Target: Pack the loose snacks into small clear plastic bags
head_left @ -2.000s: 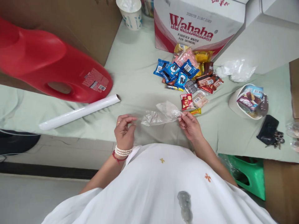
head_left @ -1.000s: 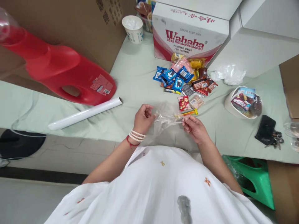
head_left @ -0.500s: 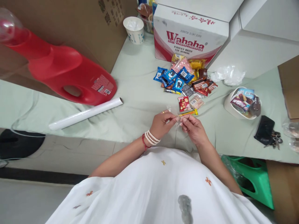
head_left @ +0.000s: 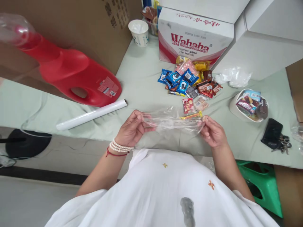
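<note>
A clear plastic bag [head_left: 174,121] is stretched wide between my two hands, just above the pale green cloth. My left hand [head_left: 132,129] pinches its left edge with closed fingers. Its right edge is gripped the same way by my right hand [head_left: 213,132]. Right behind the bag lie a small red snack packet [head_left: 188,105] and a thin yellow bar [head_left: 191,116]. Farther back is a pile of wrapped snacks [head_left: 189,80], blue, pink, yellow and brown.
A Wahaha carton [head_left: 194,37] stands behind the pile. A red jug [head_left: 71,75] and a white paper roll [head_left: 91,115] lie left. A white bowl [head_left: 234,108] of sweets, a black key pouch [head_left: 272,130] and crumpled plastic [head_left: 234,75] sit right; a paper cup [head_left: 139,31] at the back.
My hands met at the middle half a second ago. They have since drawn apart, spreading the plastic bag wide between them.
</note>
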Motion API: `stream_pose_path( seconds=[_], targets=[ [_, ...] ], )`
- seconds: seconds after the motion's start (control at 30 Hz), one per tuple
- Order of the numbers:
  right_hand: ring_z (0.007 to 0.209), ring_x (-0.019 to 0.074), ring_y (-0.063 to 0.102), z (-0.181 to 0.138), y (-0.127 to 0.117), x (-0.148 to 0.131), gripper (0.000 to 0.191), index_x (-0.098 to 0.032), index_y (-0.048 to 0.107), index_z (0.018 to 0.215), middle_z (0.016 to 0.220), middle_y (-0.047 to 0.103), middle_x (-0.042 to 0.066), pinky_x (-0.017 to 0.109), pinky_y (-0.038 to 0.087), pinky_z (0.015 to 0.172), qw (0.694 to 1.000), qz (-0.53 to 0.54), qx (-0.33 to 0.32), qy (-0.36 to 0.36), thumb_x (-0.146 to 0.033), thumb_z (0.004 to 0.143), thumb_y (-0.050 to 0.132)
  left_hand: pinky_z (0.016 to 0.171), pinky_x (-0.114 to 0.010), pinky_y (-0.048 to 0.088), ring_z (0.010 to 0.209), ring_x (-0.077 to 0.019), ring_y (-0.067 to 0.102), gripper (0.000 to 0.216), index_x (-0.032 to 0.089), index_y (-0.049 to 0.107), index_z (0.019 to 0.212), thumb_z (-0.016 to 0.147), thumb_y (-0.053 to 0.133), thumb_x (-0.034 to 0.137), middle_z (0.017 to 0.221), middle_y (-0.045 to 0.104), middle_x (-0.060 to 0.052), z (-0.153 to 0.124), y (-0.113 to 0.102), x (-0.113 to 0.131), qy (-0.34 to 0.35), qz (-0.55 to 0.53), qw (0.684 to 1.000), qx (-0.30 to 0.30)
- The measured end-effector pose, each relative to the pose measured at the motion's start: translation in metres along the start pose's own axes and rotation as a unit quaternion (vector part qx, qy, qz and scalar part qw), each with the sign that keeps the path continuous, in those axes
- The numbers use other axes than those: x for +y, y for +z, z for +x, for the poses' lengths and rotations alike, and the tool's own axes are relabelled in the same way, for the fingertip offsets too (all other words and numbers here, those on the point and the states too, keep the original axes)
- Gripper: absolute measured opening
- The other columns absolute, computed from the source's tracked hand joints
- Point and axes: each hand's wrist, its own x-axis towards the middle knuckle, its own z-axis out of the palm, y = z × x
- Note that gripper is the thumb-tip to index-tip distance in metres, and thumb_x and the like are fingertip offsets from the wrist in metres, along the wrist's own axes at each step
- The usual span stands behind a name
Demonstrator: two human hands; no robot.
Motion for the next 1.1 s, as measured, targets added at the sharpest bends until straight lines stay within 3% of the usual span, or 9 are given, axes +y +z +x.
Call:
stream_pose_path(
  seconds=[0.17,0.33,0.47,0.57,0.67,0.77,0.9,1.0,1.1],
  targets=[
    [0.041,0.0024,0.040,0.037,-0.004,-0.011,0.045,-0.020,0.059,0.082,0.077,0.073,0.001,0.014,0.026,0.032,0.997,-0.074,0.033,-0.009,-0.043,0.066,0.094,0.041,-0.016,0.048,0.065,-0.0142,0.074,0.054,0.022,0.046,0.085,0.074,0.085,0.057,0.092,0.070,0.001,0.018,-0.033,-0.008,-0.025,0.076,0.991,0.108],
    [0.044,0.0076,0.047,0.051,0.009,0.004,0.057,-0.023,0.059,0.105,0.083,0.074,0.003,0.018,0.026,0.034,0.984,-0.162,0.067,0.014,-0.070,0.077,0.076,0.055,-0.023,0.058,0.077,-0.0169,0.075,0.050,0.023,0.050,0.102,0.086,0.066,0.067,0.100,0.068,-0.003,0.027,-0.041,-0.030,-0.064,0.131,0.970,0.194],
    [0.045,0.0074,0.042,0.044,0.021,0.023,0.066,-0.026,0.056,0.122,0.080,0.072,-0.001,0.020,0.026,0.039,0.967,-0.253,0.037,-0.003,-0.054,0.071,0.085,0.059,-0.024,0.056,0.077,-0.0131,0.069,0.054,0.025,0.047,0.116,0.080,0.073,0.056,0.109,0.062,-0.004,0.026,-0.025,-0.043,0.011,0.227,0.930,0.289],
    [0.042,0.0064,0.031,0.043,0.020,0.031,0.062,-0.025,0.056,0.117,0.065,0.061,-0.008,0.021,0.021,0.040,0.964,-0.263,0.040,-0.015,-0.043,0.067,0.086,0.057,-0.024,0.052,0.063,-0.0096,0.063,0.067,0.025,0.046,0.121,0.065,0.082,0.034,0.100,0.060,0.001,0.029,-0.022,-0.048,0.015,0.263,0.927,0.266],
    [0.042,0.0070,0.028,0.036,0.005,0.029,0.062,-0.026,0.055,0.120,0.063,0.056,-0.009,0.022,0.019,0.041,0.962,-0.267,0.058,-0.011,-0.044,0.068,0.084,0.053,-0.023,0.046,0.055,-0.0096,0.056,0.051,0.022,0.052,0.105,0.060,0.075,0.025,0.079,0.056,0.006,0.029,-0.039,-0.048,-0.002,0.259,0.929,0.264],
    [0.044,0.0077,0.030,0.021,-0.019,0.020,0.065,-0.025,0.056,0.127,0.070,0.062,-0.006,0.023,0.022,0.042,0.947,-0.318,0.049,0.008,-0.054,0.075,0.079,0.054,-0.024,0.042,0.055,-0.0108,0.051,0.035,0.020,0.058,0.092,0.060,0.072,0.024,0.069,0.055,0.006,0.019,-0.065,-0.044,-0.010,0.319,0.900,0.297],
    [0.055,0.0121,0.046,0.007,-0.041,0.001,0.065,-0.021,0.061,0.128,0.083,0.069,0.002,0.027,0.038,0.052,0.870,-0.464,0.157,-0.058,-0.068,0.082,0.068,0.065,-0.028,0.045,0.063,-0.0139,0.053,0.018,0.020,0.064,0.088,0.081,0.063,0.037,0.072,0.060,0.002,0.008,-0.067,-0.041,0.080,0.448,0.824,0.337],
    [0.065,0.0162,0.055,0.014,-0.038,-0.011,0.060,-0.020,0.067,0.121,0.091,0.071,0.006,0.030,0.046,0.062,0.783,-0.546,0.263,-0.139,-0.069,0.087,0.060,0.082,-0.037,0.050,0.082,-0.0212,0.061,0.028,0.020,0.068,0.090,0.094,0.051,0.042,0.085,0.067,-0.006,0.016,-0.033,-0.047,0.112,0.559,0.773,0.279],
    [0.071,0.0198,0.059,0.026,-0.023,-0.008,0.067,-0.019,0.062,0.131,0.095,0.072,0.008,0.034,0.050,0.068,0.758,-0.587,0.244,-0.144,-0.070,0.087,0.060,0.096,-0.051,0.047,0.116,-0.0361,0.056,0.031,0.018,0.073,0.093,0.091,0.060,0.047,0.113,0.068,-0.017,0.032,0.008,-0.061,0.091,0.673,0.697,0.230]
  ],
)
